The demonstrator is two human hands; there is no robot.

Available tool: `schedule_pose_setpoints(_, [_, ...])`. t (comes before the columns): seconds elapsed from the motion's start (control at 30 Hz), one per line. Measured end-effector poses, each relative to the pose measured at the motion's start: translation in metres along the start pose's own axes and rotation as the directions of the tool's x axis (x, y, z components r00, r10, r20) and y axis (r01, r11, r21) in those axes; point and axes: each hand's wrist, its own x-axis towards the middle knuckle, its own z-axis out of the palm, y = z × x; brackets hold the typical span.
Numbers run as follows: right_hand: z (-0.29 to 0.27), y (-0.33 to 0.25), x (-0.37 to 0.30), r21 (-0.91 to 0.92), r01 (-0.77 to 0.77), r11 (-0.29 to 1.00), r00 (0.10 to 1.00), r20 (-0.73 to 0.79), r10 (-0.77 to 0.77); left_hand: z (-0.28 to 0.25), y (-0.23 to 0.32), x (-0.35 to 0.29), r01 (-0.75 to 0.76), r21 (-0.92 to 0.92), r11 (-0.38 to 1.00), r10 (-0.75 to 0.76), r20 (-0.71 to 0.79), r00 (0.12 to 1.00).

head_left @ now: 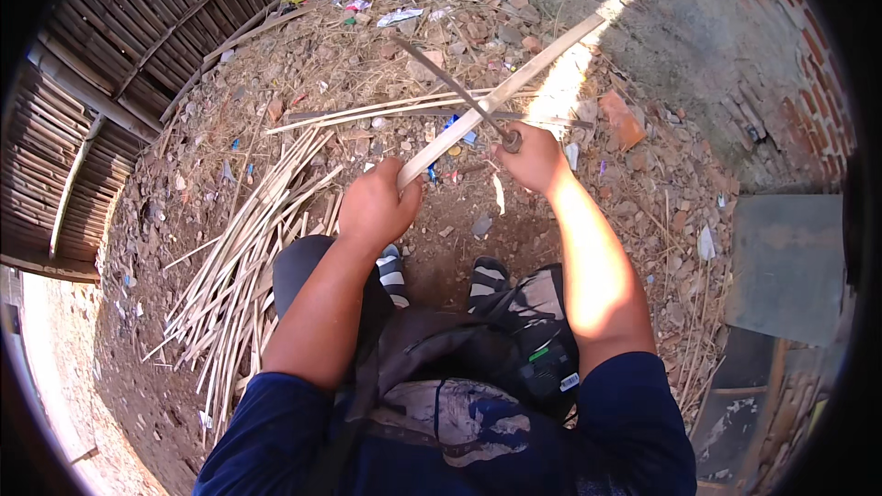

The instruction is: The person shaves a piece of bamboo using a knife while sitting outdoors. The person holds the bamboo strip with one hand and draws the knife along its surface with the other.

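On my feed the left hand (377,207) clenches a bamboo slat (551,53), seemingly bracing it against the narrow blade (436,71) the closed right hand (536,163) holds toward ten o'clock.

The supporting surface was earthen ground (439,262), strewn with straw (303,41) and rubble (509,34). A fanned pile of pale strips (234,280) lay at the left. Loose strips (354,117) (set roughly crosswise) lay beyond it. An orange-red brick fragment (623,120) lay at the right; a silvery wrapper (399,16) lay farther out.
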Motion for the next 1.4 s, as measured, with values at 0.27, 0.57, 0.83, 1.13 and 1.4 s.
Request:
schedule_pose_setpoints(0.27, [0.008, -0.025, -0.01, -0.178, 0.06, 0.982, 0.996, 0.076, -0.047, 0.001, -0.002, -0.009, 0.055, -0.027, 0.998, -0.054, 0.043, 0.998])
schedule_pose_setpoints(0.57, [0.007, -0.007, -0.005, -0.141, 0.117, 0.983, 0.993, 0.045, -0.111, 0.008, -0.011, -0.007, 0.063, -0.04, 0.997, -0.06, 0.075, 0.995])
schedule_pose_setpoints(0.83, [0.003, -0.011, -0.002, -0.082, -0.035, 0.996, 0.993, 0.111, 0.044, 0.01, -0.01, -0.002, 0.029, -0.046, 0.999, -0.029, 0.014, 0.999])
schedule_pose_setpoints(1.13, [0.017, 0.027, 0.013, -0.04, -0.056, 0.998, 0.998, -0.037, 0.054, 0.008, -0.013, -0.005, 0.03, -0.018, 0.999, -0.029, 0.062, 0.998])
schedule_pose_setpoints(1.4, [0.006, -0.015, -0.005, -0.166, -0.061, 0.984, 0.969, 0.225, 0.098, 0.013, -0.008, -0.007, 0.01, -0.005, 1.0, -0.01, 0.045, 0.999])
